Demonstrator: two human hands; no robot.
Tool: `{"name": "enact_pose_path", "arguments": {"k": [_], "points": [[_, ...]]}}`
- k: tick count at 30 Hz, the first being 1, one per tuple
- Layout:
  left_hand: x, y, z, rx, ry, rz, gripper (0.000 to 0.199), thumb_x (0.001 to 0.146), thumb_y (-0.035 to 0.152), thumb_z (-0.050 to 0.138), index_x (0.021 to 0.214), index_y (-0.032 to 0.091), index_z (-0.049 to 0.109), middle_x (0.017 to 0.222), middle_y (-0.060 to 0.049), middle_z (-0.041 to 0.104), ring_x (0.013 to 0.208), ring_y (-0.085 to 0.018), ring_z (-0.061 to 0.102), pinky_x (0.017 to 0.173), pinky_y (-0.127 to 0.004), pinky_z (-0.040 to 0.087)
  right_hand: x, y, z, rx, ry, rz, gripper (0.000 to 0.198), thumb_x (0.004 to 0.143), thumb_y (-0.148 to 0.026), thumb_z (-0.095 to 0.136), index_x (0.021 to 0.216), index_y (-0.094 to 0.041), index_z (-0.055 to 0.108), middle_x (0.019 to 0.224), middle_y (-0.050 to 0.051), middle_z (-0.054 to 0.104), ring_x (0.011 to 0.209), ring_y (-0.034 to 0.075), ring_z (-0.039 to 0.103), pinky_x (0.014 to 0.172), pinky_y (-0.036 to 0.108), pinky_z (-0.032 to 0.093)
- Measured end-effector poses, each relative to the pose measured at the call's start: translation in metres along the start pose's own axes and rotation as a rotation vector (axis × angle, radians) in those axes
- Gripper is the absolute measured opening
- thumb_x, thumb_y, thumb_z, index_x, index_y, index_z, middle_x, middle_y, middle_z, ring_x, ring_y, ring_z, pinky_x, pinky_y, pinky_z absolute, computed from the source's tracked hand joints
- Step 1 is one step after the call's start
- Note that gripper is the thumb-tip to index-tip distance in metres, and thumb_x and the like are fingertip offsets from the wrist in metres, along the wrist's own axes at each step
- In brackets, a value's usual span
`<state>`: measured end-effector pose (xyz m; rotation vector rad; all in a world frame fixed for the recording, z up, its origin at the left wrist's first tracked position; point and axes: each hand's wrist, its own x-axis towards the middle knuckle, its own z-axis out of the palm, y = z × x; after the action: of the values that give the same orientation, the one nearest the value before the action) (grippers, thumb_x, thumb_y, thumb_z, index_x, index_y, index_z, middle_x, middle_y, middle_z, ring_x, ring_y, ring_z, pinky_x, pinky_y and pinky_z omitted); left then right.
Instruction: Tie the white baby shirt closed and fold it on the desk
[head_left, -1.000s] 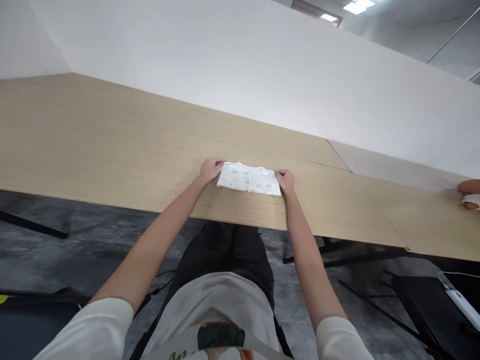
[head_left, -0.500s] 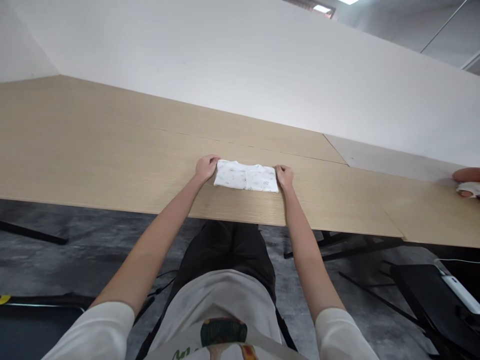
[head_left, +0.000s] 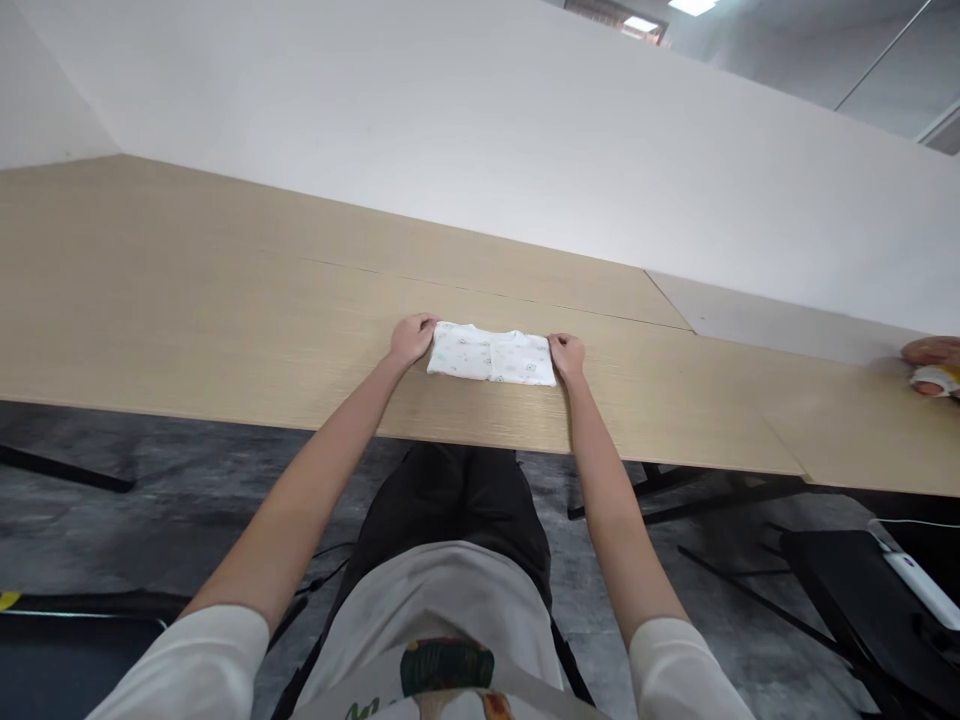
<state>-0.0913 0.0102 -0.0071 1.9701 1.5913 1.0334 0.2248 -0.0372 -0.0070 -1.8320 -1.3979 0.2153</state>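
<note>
A white garment with small prints, folded into a flat strip, lies on the wooden table in front of me. It looks like a small baby top, with a shallow neckline dip along its far edge. At its upper left corner, my left hand is closed in a pinch on the cloth. My right hand pinches the upper right corner in the same way. The fingertips are partly hidden behind the knuckles.
The wooden table runs across the view, with a white partition behind it. Several brown and white items sit at the far right end. Black chairs stand below the table edge, one with a white device on it.
Both hands stay at the garment's upper corners, and the cloth keeps its shape. The view has shifted very slightly.
</note>
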Motion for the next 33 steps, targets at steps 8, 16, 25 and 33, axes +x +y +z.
{"name": "enact_pose_path", "arguments": {"k": [8, 16, 25, 33], "points": [[0.0014, -0.0030, 0.0018, -0.008, 0.005, 0.008, 0.031, 0.084, 0.028, 0.044, 0.094, 0.019, 0.072, 0.103, -0.011, 0.071, 0.097, -0.023, 0.062, 0.087, -0.033, 0.045, 0.0001, -0.0009, -0.0009, -0.003, -0.010, -0.002, 0.032, 0.083, -0.028, 0.046, 0.082, -0.012, 0.073, 0.091, 0.014, 0.072, 0.081, 0.022, 0.064, 0.077, 0.029, 0.045], [0.0012, -0.0028, 0.0007, 0.006, -0.004, 0.023, 0.033, 0.085, 0.029, 0.044, 0.096, 0.017, 0.072, 0.107, -0.012, 0.070, 0.100, -0.025, 0.062, 0.087, -0.034, 0.045, 0.0004, 0.0007, 0.0004, 0.003, 0.006, -0.012, 0.032, 0.083, -0.028, 0.047, 0.081, -0.011, 0.074, 0.088, 0.014, 0.072, 0.079, 0.021, 0.064, 0.076, 0.029, 0.045], [0.0014, -0.0037, 0.0016, 0.005, 0.001, 0.025, 0.032, 0.084, 0.028, 0.044, 0.095, 0.019, 0.073, 0.105, -0.011, 0.071, 0.099, -0.025, 0.062, 0.087, -0.035, 0.046, -0.0006, -0.0006, -0.0004, -0.006, 0.003, -0.018, 0.032, 0.083, -0.026, 0.047, 0.083, -0.010, 0.074, 0.091, 0.014, 0.072, 0.079, 0.021, 0.064, 0.076, 0.029, 0.045], [-0.0008, 0.0007, -0.0006, 0.036, -0.021, -0.010, 0.034, 0.087, 0.028, 0.043, 0.100, 0.017, 0.072, 0.109, -0.009, 0.070, 0.101, -0.021, 0.062, 0.089, -0.030, 0.045, -0.0008, -0.0026, -0.0011, -0.025, -0.009, -0.007, 0.031, 0.082, -0.024, 0.046, 0.086, -0.010, 0.074, 0.093, 0.013, 0.072, 0.082, 0.021, 0.064, 0.077, 0.028, 0.045]]}}
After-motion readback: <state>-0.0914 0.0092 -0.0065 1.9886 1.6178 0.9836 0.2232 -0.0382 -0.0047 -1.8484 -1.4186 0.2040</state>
